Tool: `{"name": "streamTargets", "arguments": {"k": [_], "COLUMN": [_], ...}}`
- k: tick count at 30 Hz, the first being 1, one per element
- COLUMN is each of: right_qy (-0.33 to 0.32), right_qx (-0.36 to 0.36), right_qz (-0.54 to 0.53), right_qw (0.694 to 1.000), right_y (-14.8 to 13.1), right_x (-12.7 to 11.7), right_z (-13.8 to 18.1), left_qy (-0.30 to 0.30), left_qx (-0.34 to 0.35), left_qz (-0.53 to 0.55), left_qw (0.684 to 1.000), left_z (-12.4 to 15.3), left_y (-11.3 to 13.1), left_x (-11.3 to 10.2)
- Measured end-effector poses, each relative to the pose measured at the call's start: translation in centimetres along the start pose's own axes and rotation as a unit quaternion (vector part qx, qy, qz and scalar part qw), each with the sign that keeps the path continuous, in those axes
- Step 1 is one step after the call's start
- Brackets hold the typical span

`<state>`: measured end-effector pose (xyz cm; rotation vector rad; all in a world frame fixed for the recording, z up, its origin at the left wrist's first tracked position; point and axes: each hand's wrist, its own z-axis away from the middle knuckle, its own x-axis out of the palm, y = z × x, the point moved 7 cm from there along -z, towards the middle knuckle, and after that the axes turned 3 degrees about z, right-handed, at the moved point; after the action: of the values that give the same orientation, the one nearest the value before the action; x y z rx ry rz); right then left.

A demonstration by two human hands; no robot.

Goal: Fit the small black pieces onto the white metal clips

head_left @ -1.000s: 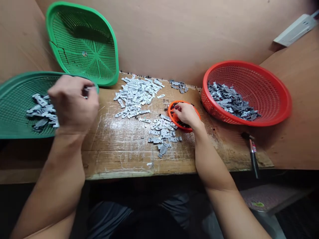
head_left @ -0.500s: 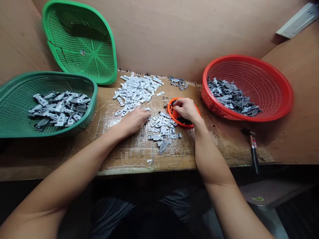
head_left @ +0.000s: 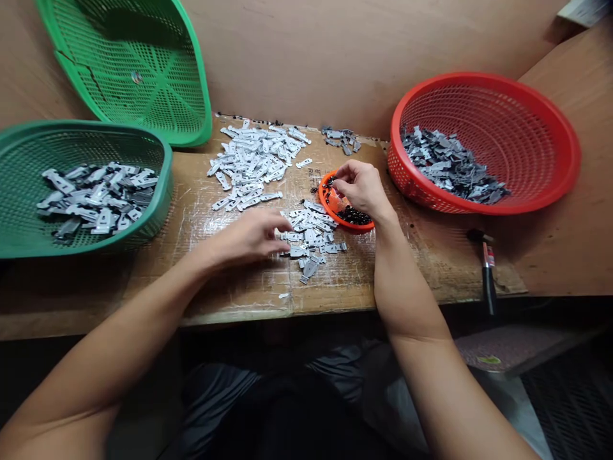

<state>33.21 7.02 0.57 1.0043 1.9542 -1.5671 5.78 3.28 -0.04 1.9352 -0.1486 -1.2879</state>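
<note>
My left hand point(head_left: 256, 236) is at the left edge of a small pile of grey metal clips point(head_left: 312, 239), thumb and fingers apart, with nothing visible between them. Over a small orange bowl point(head_left: 322, 203) of tiny black parts point(head_left: 354, 215), my right hand point(head_left: 360, 186) has thumb and forefinger pinched together. Whatever is in that pinch is too small to make out. Behind my left hand spreads a larger heap of long silvery metal pieces point(head_left: 258, 156).
A dark green basket point(head_left: 165, 191) of assembled-looking pieces stands left, with a bright green basket point(head_left: 204, 96) leaning behind. On the right are a red basket point(head_left: 527, 140) of grey parts and a hammer point(head_left: 488, 281). Some grey pieces point(head_left: 341, 139) lie near the back wall.
My left hand has moved off the silvery heap toward the grey clips, and its fingers have opened. My right hand stays at the orange bowl, slightly raised. The view has shifted a little.
</note>
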Motion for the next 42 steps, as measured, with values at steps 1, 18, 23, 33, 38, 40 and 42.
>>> {"name": "streamTargets", "arguments": {"k": [1,18,23,33,38,40,42], "right_qy": [0.005,-0.147,-0.242,-0.211,-0.193,-0.185,-0.176], "right_qx": [0.0,-0.029,-0.02,0.035,0.063,0.073,0.085], "right_qz": [0.0,-0.256,-0.301,-0.338,-0.377,-0.393,-0.403], "right_qw": [1.0,0.955,0.922,0.917,0.904,0.898,0.894], "right_y": [-0.2,-6.5,-9.8,-9.3,-8.8,-8.6,-8.5], "right_x": [-0.1,3.1,7.5,9.1,10.1,10.3,10.4], "right_z": [0.0,3.2,5.5,5.5,5.5,5.5,5.5], "left_qy": [-0.04,0.069,0.181,0.229,0.232,0.234,0.236], "left_qx": [0.021,-0.119,-0.19,-0.24,-0.231,-0.236,-0.248], "left_qz": [-0.01,0.125,0.259,0.47,0.483,0.478,0.47], "left_qw": [0.999,0.982,0.93,0.818,0.812,0.813,0.813], "left_z": [0.0,-0.3,0.4,1.5,1.7,1.7,1.7], "left_y": [0.6,-1.9,-3.6,-5.3,-5.4,-5.6,-5.8], "left_x": [1.3,-0.3,-2.6,-2.2,-2.6,-2.6,-2.5]}}
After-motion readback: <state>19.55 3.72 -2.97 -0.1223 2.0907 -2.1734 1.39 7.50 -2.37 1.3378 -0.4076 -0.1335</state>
